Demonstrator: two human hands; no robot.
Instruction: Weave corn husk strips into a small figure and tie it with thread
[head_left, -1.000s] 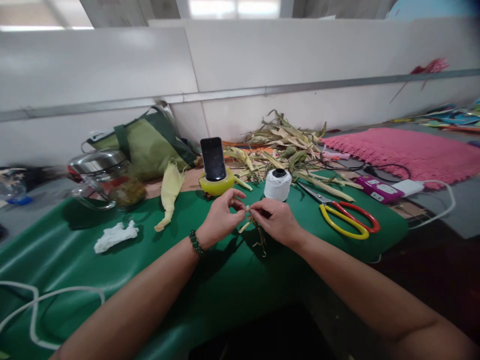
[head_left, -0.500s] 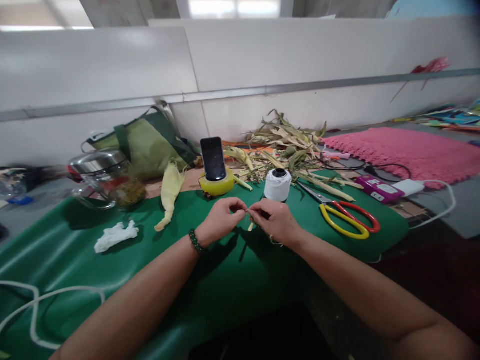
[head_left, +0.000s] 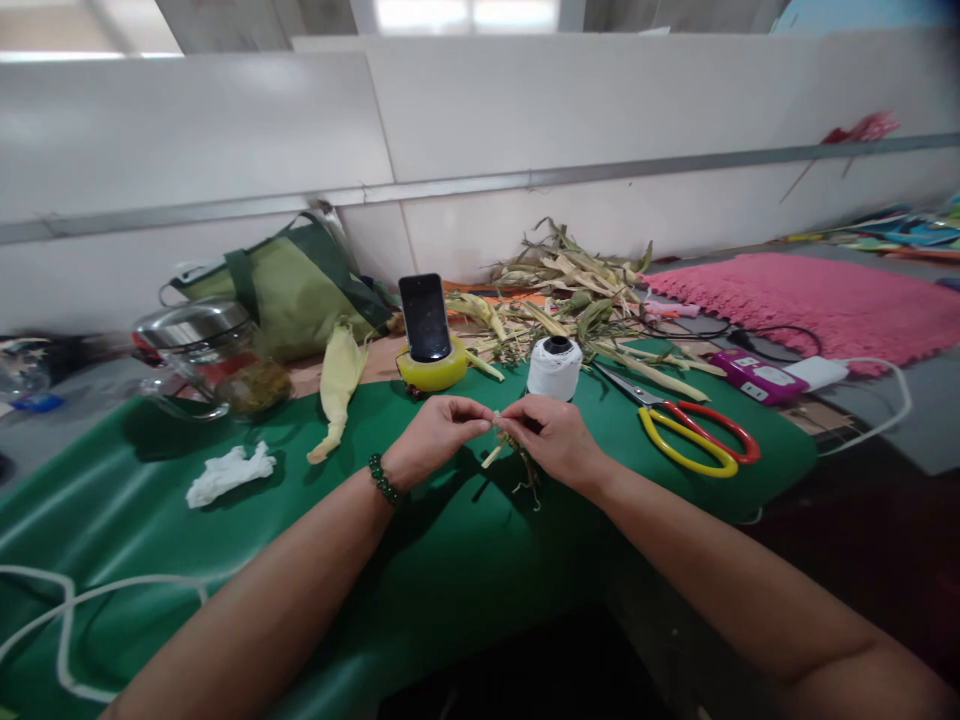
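Note:
My right hand (head_left: pixel 555 435) pinches a small bundle of dried plant strips (head_left: pixel 527 470), probably corn husk. One pale end sticks out toward the lower left and thin curled ends hang under the palm. Thumb and forefinger of my left hand (head_left: pixel 442 435) are closed at the bundle's tip, touching my right fingertips; whatever lies between them is too small to make out. A green bead bracelet (head_left: pixel 381 480) circles my left wrist. Just behind my right hand stands a cone of white thread (head_left: pixel 555 372). Scissors (head_left: pixel 686 438) with one yellow and one red handle lie to its right.
Dried corn husks (head_left: pixel 574 275) are heaped at the back. A phone (head_left: pixel 425 318) leans in a yellow tape roll (head_left: pixel 431 370). Leftward are a pale husk (head_left: pixel 340 390), crumpled tissue (head_left: pixel 230 474), a glass jug (head_left: pixel 255 385) and a green bag (head_left: pixel 300 290). A purple power strip (head_left: pixel 754 378) lies right.
The bundle's hanging ends, tucked back under my right hand half a second ago, dangle below it again. My left fingers have closed from a looser curl into a pinch at the tip.

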